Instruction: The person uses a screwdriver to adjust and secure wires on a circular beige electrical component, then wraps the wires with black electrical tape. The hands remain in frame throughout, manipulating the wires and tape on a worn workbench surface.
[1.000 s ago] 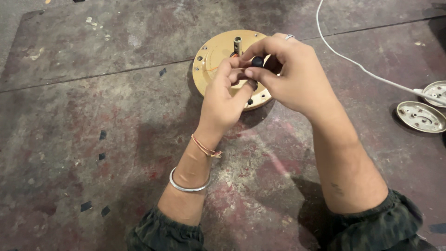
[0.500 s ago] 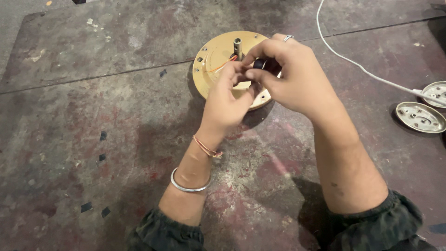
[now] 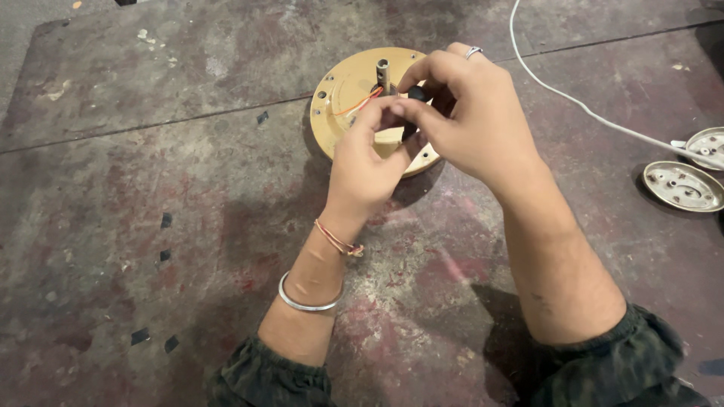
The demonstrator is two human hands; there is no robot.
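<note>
Together, our two hands meet over a round tan motor plate that lies flat on the worn, red-stained concrete floor, toward the far middle of the scene. Our left hand and right hand are pressed close, fingertips touching, and both pinch a small black part just above the plate's right half. We cannot tell what the black part is; our fingers hide most of it. Thin orange and red wires run from the fingers across the plate's face, beside a short metal shaft that stands upright at the plate's centre. Small screw holes ring the plate's rim.

We wear a silver ring on the right hand, and on the left wrist a red thread band with a steel bangle nearer the elbow. Dark green cuffs close both sleeves at the near edge. A white cable curves along the floor from the far edge to the right, where two shallow round metal covers lie well apart from the plate.
</note>
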